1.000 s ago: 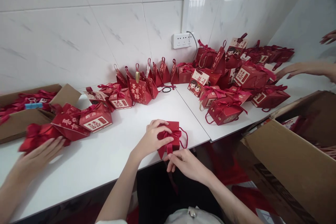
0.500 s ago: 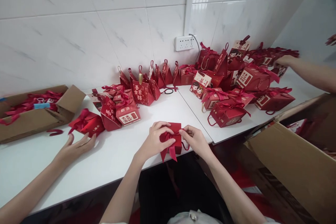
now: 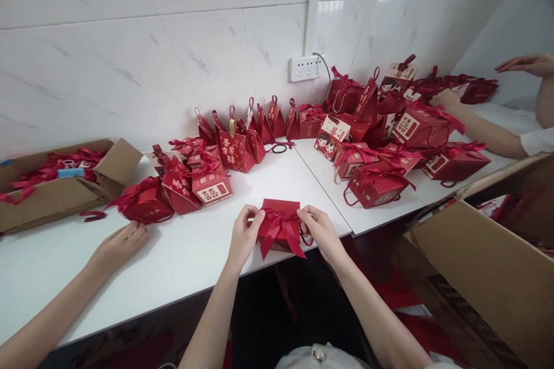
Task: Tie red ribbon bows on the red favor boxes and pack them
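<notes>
A small red gift box (image 3: 279, 205) sits at the table's front edge with a red satin ribbon bow (image 3: 282, 229) on its front. My left hand (image 3: 244, 236) pinches the bow's left loop between thumb and fingers at the box's left side. On the opposite side, my right hand (image 3: 321, 229) is closed on the right loop. Both ribbon tails hang down over the box front. A dark red cord handle (image 3: 308, 238) sticks out beside my right fingers.
Finished-looking red boxes (image 3: 212, 187) stand left, more (image 3: 376, 187) right. A co-worker's hand (image 3: 123, 242) touches a red box (image 3: 147, 200); other hands (image 3: 448, 101) reach in at right. Cardboard boxes stand at left (image 3: 56, 204) and right front (image 3: 480, 265). A socket strip (image 3: 303, 69) is on the wall.
My hands have moved apart to the bow's two sides, and the bow now lies spread and facing me. The co-worker's box at left now sits turned, with the hand lower at its base.
</notes>
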The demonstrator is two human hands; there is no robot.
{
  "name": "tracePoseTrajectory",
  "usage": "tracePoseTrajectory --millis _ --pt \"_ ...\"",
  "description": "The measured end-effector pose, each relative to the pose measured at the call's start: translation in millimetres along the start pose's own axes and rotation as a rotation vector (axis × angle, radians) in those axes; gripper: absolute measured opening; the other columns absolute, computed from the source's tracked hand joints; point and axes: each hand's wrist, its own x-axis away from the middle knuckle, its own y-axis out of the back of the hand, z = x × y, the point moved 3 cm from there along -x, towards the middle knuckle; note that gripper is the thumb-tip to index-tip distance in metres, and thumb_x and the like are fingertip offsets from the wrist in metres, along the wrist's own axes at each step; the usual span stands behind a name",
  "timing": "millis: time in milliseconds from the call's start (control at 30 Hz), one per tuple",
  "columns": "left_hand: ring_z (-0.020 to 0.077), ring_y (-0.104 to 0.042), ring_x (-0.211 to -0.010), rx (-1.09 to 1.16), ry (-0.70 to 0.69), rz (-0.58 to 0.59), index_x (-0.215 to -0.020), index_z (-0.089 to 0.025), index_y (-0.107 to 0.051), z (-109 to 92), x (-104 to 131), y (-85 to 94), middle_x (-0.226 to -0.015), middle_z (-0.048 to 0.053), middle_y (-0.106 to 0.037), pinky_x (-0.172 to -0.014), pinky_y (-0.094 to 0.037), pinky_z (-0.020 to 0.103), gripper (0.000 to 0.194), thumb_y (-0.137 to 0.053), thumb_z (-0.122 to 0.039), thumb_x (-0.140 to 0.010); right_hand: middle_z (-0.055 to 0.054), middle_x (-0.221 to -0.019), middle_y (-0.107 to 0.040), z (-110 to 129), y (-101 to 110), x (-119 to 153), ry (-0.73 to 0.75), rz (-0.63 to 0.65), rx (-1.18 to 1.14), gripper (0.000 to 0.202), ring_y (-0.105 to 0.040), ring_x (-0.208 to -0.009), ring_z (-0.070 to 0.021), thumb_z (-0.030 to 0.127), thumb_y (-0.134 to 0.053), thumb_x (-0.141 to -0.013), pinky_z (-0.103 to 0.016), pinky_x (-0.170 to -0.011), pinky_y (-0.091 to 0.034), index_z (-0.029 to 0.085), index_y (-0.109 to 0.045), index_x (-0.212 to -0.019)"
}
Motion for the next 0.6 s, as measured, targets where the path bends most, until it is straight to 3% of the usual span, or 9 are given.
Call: tracePoseTrajectory --millis 167,267,367,600 --pt "0.0160 -0.054 -0.082 0.025 -0.105 0.144 -0.099 -0.020 -0.058 -6.6 -2.3 3.9 -0.087 0.002 -0.055 -0.069 -0.045 0.025 0.024 -0.057 -0.032 -0.078 0.008 -0.041 -0.043 -1.9 2.2 -0.3 -0.011 0.000 -0.025 0.040 -0.035 -0.037 -0.0056 0.053 -0.065 -0.069 -0.018 -0.035 -0.025 0.020 -0.044 -0.059" --pt "0.0158 -0.053 -0.084 -0.086 -0.148 0.221 -0.087 -0.020 -0.062 -11.2 -5.3 7.1 -0.090 0.004 -0.054 -0.069 -0.045 0.025 0.015 -0.056 -0.032 -0.081 0.008 -0.041 -0.043 -1.9 3.3 0.1 -0.015 0.006 -0.033 0.040 -0.035 -0.035 -0.0057 0.053 -0.065 -0.069 -0.018 -0.034 -0.026 0.020 -0.045 -0.058" --pt "0.0152 -0.054 -0.080 -0.126 -0.094 0.214 -0.078 -0.019 -0.060 -14.8 -8.9 7.8 -0.086 0.003 -0.055 -0.068 -0.044 0.024 0.016 -0.056 -0.034 -0.081 0.008 -0.041 -0.043 -1.6 3.8 0.0 -0.011 0.005 -0.038 0.041 -0.036 -0.035 -0.0058 0.053 -0.066 -0.068 -0.018 -0.033 -0.027 0.020 -0.044 -0.057" --pt "0.0121 -0.050 -0.065 -0.099 0.022 0.083 -0.078 -0.019 -0.052 -15.0 -10.0 2.3 -0.067 -0.003 -0.051 -0.064 -0.040 0.024 0.014 -0.057 -0.033 -0.078 0.008 -0.042 -0.041 -3.8 4.2 -1.6 -0.017 -0.041 -0.048 0.044 -0.031 -0.032 -0.0040 0.053 -0.066 -0.069 -0.019 -0.032 -0.023 0.019 -0.043 -0.052"
